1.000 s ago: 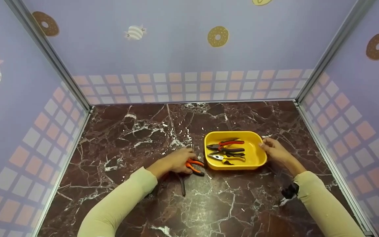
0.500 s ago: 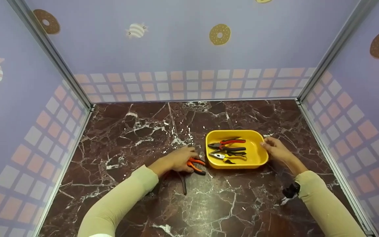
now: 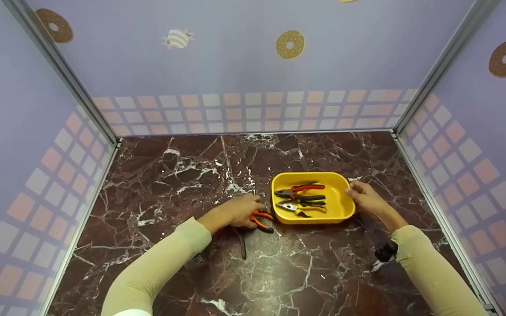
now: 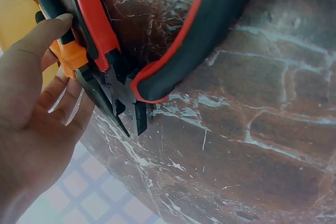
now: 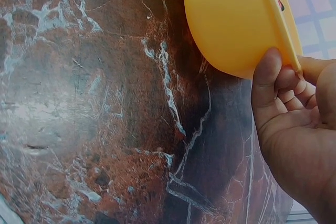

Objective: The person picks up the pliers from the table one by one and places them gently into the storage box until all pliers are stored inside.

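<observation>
My left hand (image 3: 237, 213) holds orange-and-black pliers (image 4: 72, 55) between thumb and fingers, with the tips pointing away from the palm. Right beside them on the dark marbled surface lie larger red-and-black pliers (image 4: 197, 51), handles spread; in the head view my hand covers most of this pair. To the right is a yellow tray (image 3: 340, 204), whose right rim my right hand (image 3: 369, 204) pinches, thumb outside. Inside the tray rest red-and-black pliers (image 3: 308, 188), yellow-and-black pliers (image 3: 316, 210) and a partly covered tool with dark handles (image 3: 314, 203).
A lilac wall (image 3: 235, 66) with sweets and checks closes the back, and similar panels stand left and right. Metal rails (image 3: 437, 66) run along the corners. The marbled surface (image 3: 169, 175) stretches around the tray on every side.
Both hands, the tray and the pliers keep nearly the same places. Only a slight shift of the head view shows.
</observation>
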Tool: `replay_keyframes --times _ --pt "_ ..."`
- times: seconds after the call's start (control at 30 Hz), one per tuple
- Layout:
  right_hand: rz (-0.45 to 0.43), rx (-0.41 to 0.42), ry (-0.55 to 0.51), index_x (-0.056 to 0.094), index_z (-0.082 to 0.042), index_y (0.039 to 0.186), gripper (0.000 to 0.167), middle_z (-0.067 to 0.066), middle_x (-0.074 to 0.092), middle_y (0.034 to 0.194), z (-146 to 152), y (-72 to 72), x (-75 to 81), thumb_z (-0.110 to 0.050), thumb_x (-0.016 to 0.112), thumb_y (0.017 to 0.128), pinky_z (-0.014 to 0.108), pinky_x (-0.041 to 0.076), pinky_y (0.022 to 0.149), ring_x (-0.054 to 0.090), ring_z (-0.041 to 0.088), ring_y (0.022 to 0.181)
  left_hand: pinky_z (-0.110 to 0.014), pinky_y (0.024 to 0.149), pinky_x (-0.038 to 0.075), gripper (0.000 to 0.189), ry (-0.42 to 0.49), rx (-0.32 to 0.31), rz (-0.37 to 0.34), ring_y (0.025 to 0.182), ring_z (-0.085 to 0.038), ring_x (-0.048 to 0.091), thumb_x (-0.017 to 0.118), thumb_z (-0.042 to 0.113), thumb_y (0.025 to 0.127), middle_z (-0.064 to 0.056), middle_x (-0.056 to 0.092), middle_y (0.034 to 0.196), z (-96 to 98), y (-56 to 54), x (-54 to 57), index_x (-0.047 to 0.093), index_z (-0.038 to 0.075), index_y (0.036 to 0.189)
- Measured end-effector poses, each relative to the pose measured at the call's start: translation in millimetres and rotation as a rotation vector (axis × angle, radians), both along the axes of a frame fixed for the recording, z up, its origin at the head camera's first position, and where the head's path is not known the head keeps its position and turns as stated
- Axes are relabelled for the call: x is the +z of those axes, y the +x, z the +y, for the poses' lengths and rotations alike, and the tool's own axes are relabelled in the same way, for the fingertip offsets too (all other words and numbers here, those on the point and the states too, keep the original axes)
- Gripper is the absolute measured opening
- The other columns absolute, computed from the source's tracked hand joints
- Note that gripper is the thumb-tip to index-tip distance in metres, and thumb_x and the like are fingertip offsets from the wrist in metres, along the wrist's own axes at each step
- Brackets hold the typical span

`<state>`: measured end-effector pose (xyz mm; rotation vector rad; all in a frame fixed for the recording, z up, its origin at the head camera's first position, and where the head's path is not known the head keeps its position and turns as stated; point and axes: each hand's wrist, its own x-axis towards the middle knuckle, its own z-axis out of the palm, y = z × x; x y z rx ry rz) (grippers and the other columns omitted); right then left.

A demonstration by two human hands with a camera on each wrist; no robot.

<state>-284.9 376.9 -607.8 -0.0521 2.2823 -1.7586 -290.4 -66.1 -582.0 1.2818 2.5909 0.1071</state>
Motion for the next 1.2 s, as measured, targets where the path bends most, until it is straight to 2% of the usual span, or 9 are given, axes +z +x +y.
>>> replay_keyframes --times 0.1,0.33,0.47,0.63,0.77,0.9,1.03,1.2 --pt "0.004 -0.002 0.002 0.048 0.002 0.104 0.016 0.007 0.049 0.085 -0.3 0.5 1.1 -0.01 0.057 0.11 0.029 0.055 0.055 0.059 0.019 0.071 -0.041 0.095 0.053 0.059 -0.019 -0.001 0.022 0.112 -0.026 0.057 0.088 0.034 0.084 -0.008 0.059 0.124 1.5 0.6 -1.1 0.069 0.014 0.136" --pt "-0.03 0.021 -0.007 0.047 0.005 0.111 0.022 0.009 0.052 0.092 0.1 2.9 4.0 -0.015 0.056 0.111 0.029 0.057 0.058 0.061 0.018 0.074 -0.043 0.091 0.055 0.061 -0.093 -0.062 0.1 0.112 -0.028 0.057 0.087 0.031 0.084 -0.008 0.059 0.129 4.4 3.4 -2.7 0.065 0.02 0.139" --pt "-0.039 0.012 0.006 0.048 0.005 0.114 0.022 0.011 0.052 0.094 1.0 2.2 4.0 -0.016 0.056 0.111 0.029 0.056 0.059 0.061 0.02 0.076 -0.045 0.099 0.054 0.061 -0.096 -0.047 0.077 0.118 -0.03 0.059 0.087 0.026 0.084 -0.01 0.06 0.134 5.7 2.9 -0.1 0.064 0.019 0.14" --pt "-0.032 0.004 0.023 0.048 0.006 0.11 0.018 0.014 0.051 0.092 2.9 -1.3 0.8 -0.01 0.054 0.111 0.03 0.055 0.056 0.059 0.024 0.075 -0.043 0.104 0.052 0.056 -0.092 -0.04 0.05 0.118 -0.028 0.061 0.088 0.023 0.084 -0.009 0.062 0.128 6.3 0.5 4.6 0.067 0.015 0.135" --pt "-0.026 0.006 0.01 0.048 0.007 0.11 0.019 0.013 0.051 0.092 1.9 0.0 0.4 -0.011 0.055 0.111 0.03 0.056 0.057 0.06 0.022 0.075 -0.042 0.099 0.053 0.055 -0.084 -0.039 0.033 0.112 -0.027 0.062 0.088 0.023 0.084 -0.008 0.063 0.123 3.8 0.1 6.4 0.068 0.014 0.134" --pt "-0.019 0.003 0.0 0.047 0.005 0.108 0.019 0.006 0.048 0.085 1.0 0.7 1.1 -0.012 0.056 0.111 0.029 0.054 0.055 0.056 0.018 0.071 -0.043 0.096 0.055 0.057 -0.049 -0.039 0.015 0.106 -0.027 0.064 0.089 0.021 0.083 -0.009 0.064 0.12 1.0 0.7 9.2 0.069 0.013 0.135" --pt "-0.012 0.001 -0.013 0.046 0.004 0.104 0.017 0.003 0.046 0.081 0.5 0.0 0.1 -0.008 0.055 0.11 0.028 0.052 0.054 0.054 0.017 0.068 -0.045 0.1 0.054 0.061 -0.031 -0.025 -0.012 0.11 -0.03 0.066 0.09 0.022 0.083 -0.014 0.065 0.126 -0.8 0.5 13.1 0.067 0.013 0.139" --pt "-0.014 0.001 -0.027 0.046 0.005 0.104 0.018 0.004 0.047 0.081 0.0 0.1 -0.2 -0.01 0.056 0.11 0.027 0.052 0.053 0.055 0.017 0.067 -0.043 0.095 0.056 0.056 0.009 -0.018 -0.045 0.103 -0.027 0.067 0.092 0.026 0.082 -0.009 0.068 0.117 -3.1 1.4 16.8 0.071 0.013 0.133"
